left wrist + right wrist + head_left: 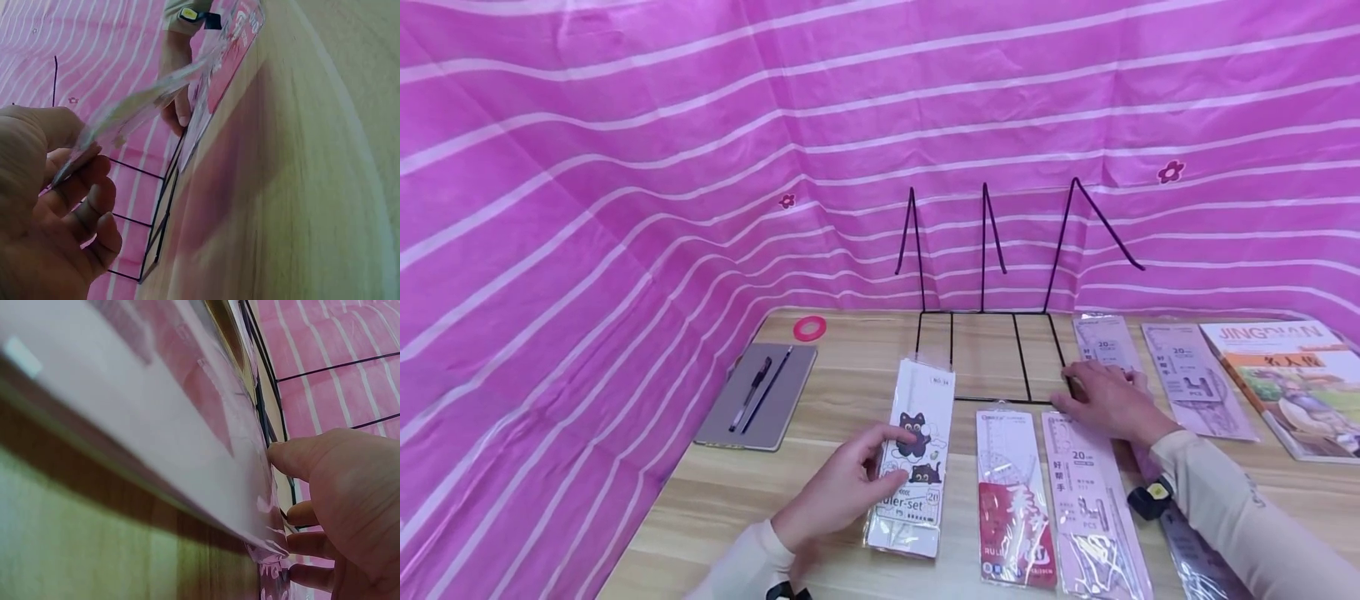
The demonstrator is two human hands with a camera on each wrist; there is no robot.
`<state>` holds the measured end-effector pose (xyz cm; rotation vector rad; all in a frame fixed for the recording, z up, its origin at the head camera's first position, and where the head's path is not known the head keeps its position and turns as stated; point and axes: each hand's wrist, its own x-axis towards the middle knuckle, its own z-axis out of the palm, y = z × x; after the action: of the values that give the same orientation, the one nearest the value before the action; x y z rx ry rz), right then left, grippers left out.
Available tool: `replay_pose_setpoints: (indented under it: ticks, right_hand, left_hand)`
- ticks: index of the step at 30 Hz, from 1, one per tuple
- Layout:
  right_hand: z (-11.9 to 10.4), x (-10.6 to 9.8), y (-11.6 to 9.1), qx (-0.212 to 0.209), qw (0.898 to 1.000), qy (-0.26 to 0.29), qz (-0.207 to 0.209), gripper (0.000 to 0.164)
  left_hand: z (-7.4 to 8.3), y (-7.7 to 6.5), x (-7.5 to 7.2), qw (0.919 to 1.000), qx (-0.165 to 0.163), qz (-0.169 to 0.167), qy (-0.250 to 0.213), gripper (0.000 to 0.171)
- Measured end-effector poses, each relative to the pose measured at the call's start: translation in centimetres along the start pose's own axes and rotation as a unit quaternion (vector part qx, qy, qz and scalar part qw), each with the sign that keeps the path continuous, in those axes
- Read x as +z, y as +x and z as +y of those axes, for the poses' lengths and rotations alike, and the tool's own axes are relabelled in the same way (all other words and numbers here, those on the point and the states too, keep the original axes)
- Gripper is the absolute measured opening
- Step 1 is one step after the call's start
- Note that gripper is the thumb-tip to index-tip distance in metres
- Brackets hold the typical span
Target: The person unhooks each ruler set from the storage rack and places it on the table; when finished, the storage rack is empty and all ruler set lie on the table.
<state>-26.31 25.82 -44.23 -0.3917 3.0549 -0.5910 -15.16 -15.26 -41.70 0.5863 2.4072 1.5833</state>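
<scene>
My left hand (842,479) pinches a packaged ruler set (917,450) with black cats on its card. The left wrist view shows this clear plastic package (134,103) tilted above the wood table, its edge between thumb and fingers. My right hand (1112,404) holds the front right corner of a black wire rack (1030,367); the thumb touches the wire in the right wrist view. The rack has three tall bent prongs at its back. Before it lie a red and white ruler set (1017,508) and a pink ruler set (1093,508).
More pink ruler packages (1195,379) lie around my right forearm, one partly beneath it. A magazine (1292,383) sits far right. On the left are a grey notebook (715,425) with a pen (750,396) and pencil, and a pink tape ring (809,328). Striped pink cloth (700,167) hangs behind.
</scene>
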Motion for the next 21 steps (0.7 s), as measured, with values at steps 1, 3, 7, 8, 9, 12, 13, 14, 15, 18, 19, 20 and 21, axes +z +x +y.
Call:
replay_pose_setpoints:
  ticks: [1, 3, 7, 8, 9, 12, 13, 14, 15, 18, 19, 20, 21]
  right_hand:
    - [0.0, 0.0, 0.0, 0.000, 1.000, 0.000, -0.001, 0.069]
    - [0.0, 0.1, 0.0, 0.000, 1.000, 0.001, -0.002, 0.069]
    - [-0.1, 0.1, 0.1, 0.003, 1.000, 0.002, -0.004, 0.069]
    - [-0.2, 0.1, 0.1, 0.005, 1.000, 0.002, -0.004, 0.070]
    - [-0.2, 0.1, 0.1, 0.006, 1.000, 0.003, -0.005, 0.070]
    - [-0.3, 0.1, 0.1, 0.009, 1.000, 0.003, -0.006, 0.069]
    - [-0.3, 0.1, 0.0, 0.009, 1.000, 0.003, -0.006, 0.069]
    - [-0.3, 0.1, 0.0, 0.010, 1.000, 0.003, -0.006, 0.069]
    - [-0.4, 0.1, 0.0, 0.010, 1.000, 0.002, -0.006, 0.069]
    - [-0.3, 0.0, 0.0, 0.010, 1.000, -0.002, -0.005, 0.069]
    - [-0.3, -0.1, -0.1, 0.010, 1.000, -0.002, -0.005, 0.069]
    - [-0.3, -0.1, -0.1, 0.009, 1.000, -0.003, -0.005, 0.070]
    - [-0.3, -0.1, -0.1, 0.009, 1.000, -0.003, -0.004, 0.070]
  left_hand:
    - [-0.2, 0.0, 0.0, 0.9999, -0.007, -0.010, -0.001, 0.040]
    - [-0.5, 0.1, 0.1, 0.9995, -0.015, -0.027, -0.007, 0.039]
    - [-1.0, 0.3, 0.6, 0.9983, -0.031, -0.043, -0.022, 0.037]
    - [-1.2, 0.3, 0.8, 0.9980, -0.036, -0.045, -0.025, 0.037]
    - [-1.3, 0.4, 1.0, 0.9975, -0.042, -0.047, -0.030, 0.036]
    - [-1.7, 0.4, 1.4, 0.9975, -0.052, -0.047, -0.006, 0.035]
    - [-1.8, 0.4, 1.5, 0.9974, -0.054, -0.046, 0.007, 0.035]
    - [-1.9, 0.5, 1.6, 0.9972, -0.054, -0.045, 0.027, 0.035]
    - [-1.9, 0.5, 1.6, 0.9965, -0.051, -0.043, 0.050, 0.036]
    - [-1.8, 0.5, 1.7, 0.9902, -0.039, -0.031, 0.130, 0.039]
    - [-1.7, 0.5, 1.7, 0.9867, -0.040, -0.028, 0.155, 0.040]
    - [-1.7, 0.6, 1.7, 0.9833, -0.036, -0.024, 0.176, 0.041]
    - [-1.7, 0.6, 1.7, 0.9808, -0.032, -0.021, 0.191, 0.041]
